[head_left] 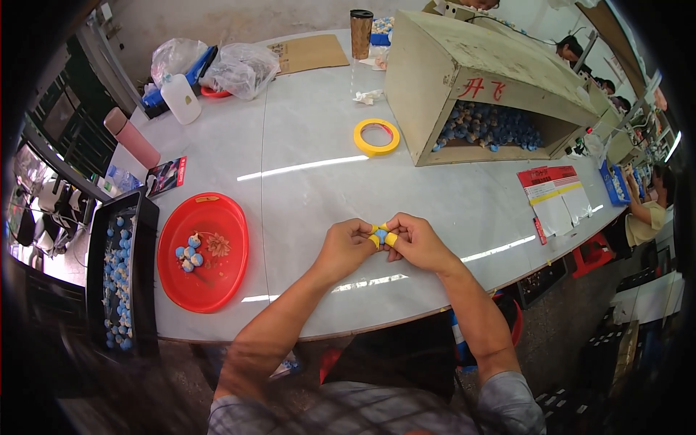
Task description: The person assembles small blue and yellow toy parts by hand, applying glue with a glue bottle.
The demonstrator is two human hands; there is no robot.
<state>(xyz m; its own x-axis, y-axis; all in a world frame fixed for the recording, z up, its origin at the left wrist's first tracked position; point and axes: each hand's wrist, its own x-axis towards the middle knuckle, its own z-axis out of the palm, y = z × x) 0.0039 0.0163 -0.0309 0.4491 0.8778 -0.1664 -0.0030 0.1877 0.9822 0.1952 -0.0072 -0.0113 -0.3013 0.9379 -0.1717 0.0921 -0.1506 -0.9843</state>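
Note:
Above the near part of the table (304, 196), my left hand (346, 249) and my right hand (415, 243) meet. Their fingertips pinch a small blue piece (381, 235) between them. Yellow shows at the fingertips around it, seemingly wraps on the fingers. Much of the piece is hidden, so its exact kind is unclear. To the left sits a round red tray (239, 250) with several small blue-and-cream rounded pieces (189, 257) in it. A roll of yellow tape (359, 138) lies flat beyond my hands.
A black bin (149, 239) of similar pieces stands far left. Behind it are a pink bottle (132, 138) and a white jug (180, 99). A pale box (417, 80), open in front, holds many blue pieces. A brown cup (360, 35) stands behind; papers (558, 214) lie right. People sit beyond.

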